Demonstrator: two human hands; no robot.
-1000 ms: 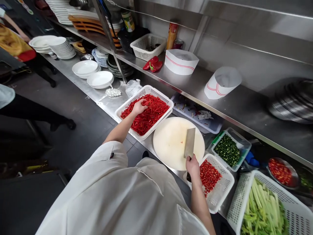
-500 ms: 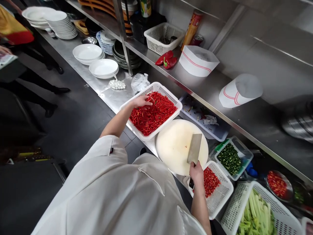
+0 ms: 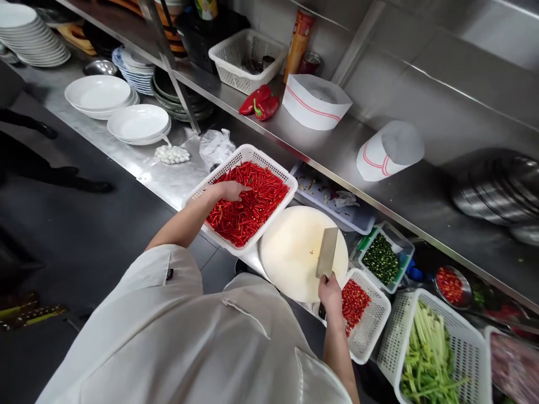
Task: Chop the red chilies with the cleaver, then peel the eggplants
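My left hand reaches over a white perforated basket heaped with thin red chillies. Its visible fingers stretch out flat over the chillies; the fingertips partly sink among them. In my right hand is the handle of a cleaver, gripped near the board's front right edge. The cleaver's broad blade lies over a round white chopping board, which carries a few tiny red bits. Right of the board, a smaller white basket contains chopped red chillies, partly behind my right hand.
A clear tub holds chopped green pieces; a white crate holds green stalks. The steel shelf overhangs the counter, bearing red peppers and paper hats. Stacked plates and garlic lie left. A person's legs show.
The view has swung, so most things sit further left. My left hand has shifted slightly over the chillies, fingers now closer together. My right hand keeps the cleaver over the board.
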